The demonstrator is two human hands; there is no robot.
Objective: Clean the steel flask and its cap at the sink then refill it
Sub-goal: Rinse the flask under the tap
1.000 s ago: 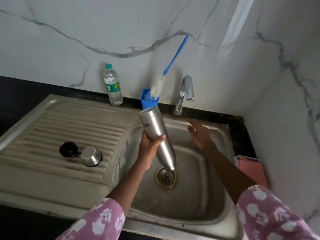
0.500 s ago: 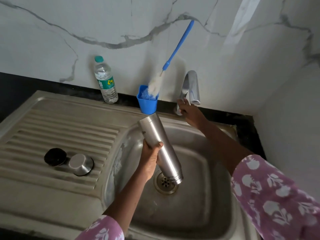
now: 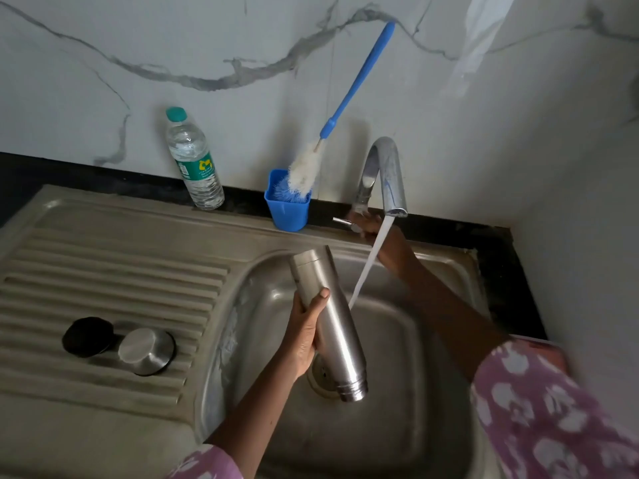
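My left hand grips the steel flask round its middle, tilted mouth-down over the drain of the sink basin. At the base of the tap, my right hand has its blurred fingers round the lever. A water stream runs from the spout and falls just right of the flask. The steel cap and a black inner cap lie side by side on the drainboard.
A plastic water bottle stands behind the drainboard against the marble wall. Beside it a blue cup holds a bottle brush with a blue handle. A side wall closes in on the right.
My right hand went from over the basin to the tap lever, and water now runs. The left hand keeps the flask mouth-down over the drain.
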